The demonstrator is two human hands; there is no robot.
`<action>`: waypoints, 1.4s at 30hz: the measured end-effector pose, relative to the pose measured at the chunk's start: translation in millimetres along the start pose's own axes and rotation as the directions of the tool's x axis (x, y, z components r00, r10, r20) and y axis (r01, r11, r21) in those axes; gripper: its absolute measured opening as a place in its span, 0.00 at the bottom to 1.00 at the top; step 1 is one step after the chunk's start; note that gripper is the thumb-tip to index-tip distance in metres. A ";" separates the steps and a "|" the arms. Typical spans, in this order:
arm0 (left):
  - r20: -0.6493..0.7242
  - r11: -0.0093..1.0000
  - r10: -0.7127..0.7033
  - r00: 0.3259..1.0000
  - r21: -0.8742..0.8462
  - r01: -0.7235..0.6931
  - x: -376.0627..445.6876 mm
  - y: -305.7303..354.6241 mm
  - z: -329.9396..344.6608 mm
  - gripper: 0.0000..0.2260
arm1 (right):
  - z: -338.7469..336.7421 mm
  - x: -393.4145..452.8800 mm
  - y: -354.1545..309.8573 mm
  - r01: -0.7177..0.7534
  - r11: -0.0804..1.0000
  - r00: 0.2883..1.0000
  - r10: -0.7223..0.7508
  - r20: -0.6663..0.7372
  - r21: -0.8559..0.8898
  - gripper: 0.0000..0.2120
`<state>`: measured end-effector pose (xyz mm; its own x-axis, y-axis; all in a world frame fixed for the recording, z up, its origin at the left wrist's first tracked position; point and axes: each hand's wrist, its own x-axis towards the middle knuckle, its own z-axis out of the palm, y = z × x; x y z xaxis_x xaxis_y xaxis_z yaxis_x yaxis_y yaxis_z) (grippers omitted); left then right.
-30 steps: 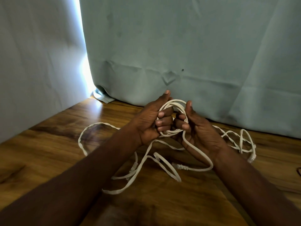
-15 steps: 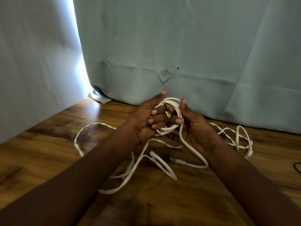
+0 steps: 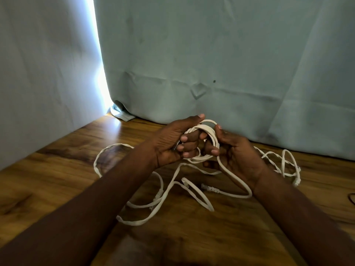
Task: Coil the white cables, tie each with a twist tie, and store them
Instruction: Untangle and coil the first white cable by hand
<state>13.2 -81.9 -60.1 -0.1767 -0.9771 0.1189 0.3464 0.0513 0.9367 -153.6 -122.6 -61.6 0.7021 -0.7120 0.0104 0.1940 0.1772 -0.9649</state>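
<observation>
Both hands clamp one small coil of flat white cable (image 3: 208, 131), held above the brown wood-grain tabletop (image 3: 57, 179): the left hand (image 3: 172, 143) curls its fingers through the loops, and the right hand (image 3: 236, 154) pinches the coil's far side. From the coil, loose white cable (image 3: 172, 191) trails down and sprawls across the tabletop below and to either side. Coiling looks partly done. Next, the right hand likely needs to draw in slack for another loop. No twist tie is visible.
</observation>
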 end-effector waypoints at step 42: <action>-0.567 0.632 0.233 0.790 -0.529 -0.566 9.0 8.1 -51.3 0.11 | -9.8 2.2 19.7 0.320 0.058 0.917 -0.270 0.294 -0.946 0.06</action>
<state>61.8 -100.8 -68.3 0.4635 -0.8772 0.1255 0.8065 0.4763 0.3502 -154.9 -127.3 -83.2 0.7929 -0.5009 0.3469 -0.4117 -0.8602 -0.3011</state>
